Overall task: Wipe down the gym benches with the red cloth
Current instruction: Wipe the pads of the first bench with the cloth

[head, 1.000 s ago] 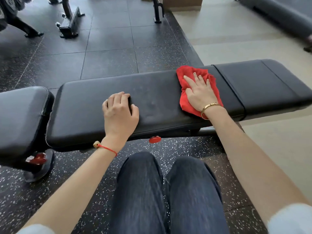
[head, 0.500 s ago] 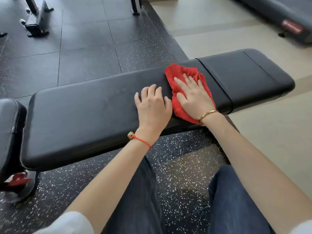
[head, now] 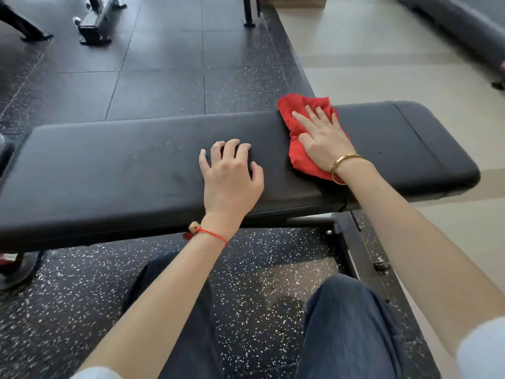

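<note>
Counter (head: 109,170): black padded bench, lying flat, faint droplets showing left of centre. Cloth (head: 303,124): red, bunched, lying on the counter's right half, reaching over the far edge. Right hand (head: 323,139): pressing flat on the cloth, grip wide, fingers spread. Left hand (head: 229,181): bracing on bare padding, grip loosely curled, holding nothing. Risk: the bunched cloth is likely skipping patches; overhanging fabric could slide off the far edge.

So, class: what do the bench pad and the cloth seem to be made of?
bench pad: apparently black vinyl or leatherette, smooth with a dull sheen and a stitched seam. red cloth: soft woven or microfibre fabric, matte, bunched into folds under the right hand.
</note>
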{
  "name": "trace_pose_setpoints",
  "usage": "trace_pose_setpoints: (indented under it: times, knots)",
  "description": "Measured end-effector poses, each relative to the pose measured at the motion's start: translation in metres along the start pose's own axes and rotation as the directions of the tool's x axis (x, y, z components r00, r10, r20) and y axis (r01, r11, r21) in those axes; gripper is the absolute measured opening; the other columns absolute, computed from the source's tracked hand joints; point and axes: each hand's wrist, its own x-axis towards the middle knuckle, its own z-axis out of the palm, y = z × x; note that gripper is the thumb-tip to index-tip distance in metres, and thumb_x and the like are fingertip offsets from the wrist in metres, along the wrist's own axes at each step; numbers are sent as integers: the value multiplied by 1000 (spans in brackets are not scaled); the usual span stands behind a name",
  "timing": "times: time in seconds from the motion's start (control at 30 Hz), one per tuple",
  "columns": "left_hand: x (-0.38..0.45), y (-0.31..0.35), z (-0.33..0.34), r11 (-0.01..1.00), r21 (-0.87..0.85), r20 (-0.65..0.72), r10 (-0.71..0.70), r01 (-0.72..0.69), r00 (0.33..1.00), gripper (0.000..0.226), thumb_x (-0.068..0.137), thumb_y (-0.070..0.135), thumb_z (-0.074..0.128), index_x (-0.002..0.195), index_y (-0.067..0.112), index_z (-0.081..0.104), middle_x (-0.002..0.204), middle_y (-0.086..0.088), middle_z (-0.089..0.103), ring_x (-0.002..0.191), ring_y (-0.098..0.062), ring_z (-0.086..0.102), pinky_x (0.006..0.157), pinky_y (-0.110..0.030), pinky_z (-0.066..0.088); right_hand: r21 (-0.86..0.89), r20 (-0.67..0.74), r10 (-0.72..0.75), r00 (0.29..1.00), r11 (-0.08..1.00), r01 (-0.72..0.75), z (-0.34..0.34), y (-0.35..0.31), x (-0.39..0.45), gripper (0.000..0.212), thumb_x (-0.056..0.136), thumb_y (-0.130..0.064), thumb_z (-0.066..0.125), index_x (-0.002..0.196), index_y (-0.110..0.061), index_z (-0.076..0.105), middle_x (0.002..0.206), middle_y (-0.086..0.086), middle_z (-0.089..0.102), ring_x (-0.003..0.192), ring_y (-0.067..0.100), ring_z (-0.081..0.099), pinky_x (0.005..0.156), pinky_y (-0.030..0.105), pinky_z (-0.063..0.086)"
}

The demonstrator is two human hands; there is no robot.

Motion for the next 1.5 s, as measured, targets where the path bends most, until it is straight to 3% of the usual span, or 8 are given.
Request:
trace_pose_setpoints:
  times: [0.3,0.43,0.57,0.77,0.87,1.13,1.37,1.5]
  knots:
    - [-2,5,-4,999,-20,-1,-39,39,999,39,93,28,49,131,22,60,141,3,55,137,-21,41,118,-48,22,77,-30,-215,976,973,216,-2,40,-65,57,97,-24,36,152,-33,20,162,1,10,150,18,5,122,39,-5]
    - [0,21,2,987,-71,50,-140,144,989,42,96,30,49,136,18,56,149,-1,48,145,-24,30,121,-54,12,91,-6,-132,991,987,132,-10,61,-40,58,98,-24,33,153,-33,18,162,1,8,150,18,3,122,39,-6]
    - [4,43,14,978,-84,5,-192,191,981,38,95,31,50,130,21,58,144,1,51,142,-23,32,119,-60,10,41,-11,-35,999,999,35,-14,57,0,57,98,-30,30,154,-28,15,163,6,4,150,22,2,121,42,-7]
    - [5,47,18,980,-35,-92,-197,195,976,36,88,31,53,122,22,62,133,4,58,132,-21,44,117,-58,21,47,-21,-291,956,955,292,-9,62,-34,56,98,-34,37,152,-31,22,162,6,6,150,21,5,122,38,-6]
    - [6,47,19,982,-27,-113,-191,189,975,35,86,31,54,119,23,63,130,5,60,129,-19,46,116,-57,24,55,-50,-348,936,935,350,-10,86,-60,56,98,-32,37,152,-31,21,162,5,10,150,21,7,122,39,-3]
    - [5,46,19,985,-15,-114,-170,169,979,37,86,34,54,121,24,63,130,5,61,129,-18,47,116,-56,25,41,-24,-153,988,987,154,-14,92,-11,58,97,-33,30,153,-28,17,162,8,5,150,21,5,121,39,-7]
    - [4,42,19,989,-20,-109,-149,147,983,37,89,32,55,124,21,61,133,2,59,132,-21,45,116,-58,22,70,-39,-346,937,935,348,-3,70,-50,58,97,-32,36,153,-29,20,162,7,6,150,21,5,122,37,-5]
    - [2,42,20,991,1,-78,-135,135,988,39,93,30,52,130,20,58,139,1,55,137,-21,41,118,-58,19,87,-79,-290,954,951,296,-7,99,-68,57,98,-29,36,153,-30,20,162,5,10,150,19,7,122,37,-3]
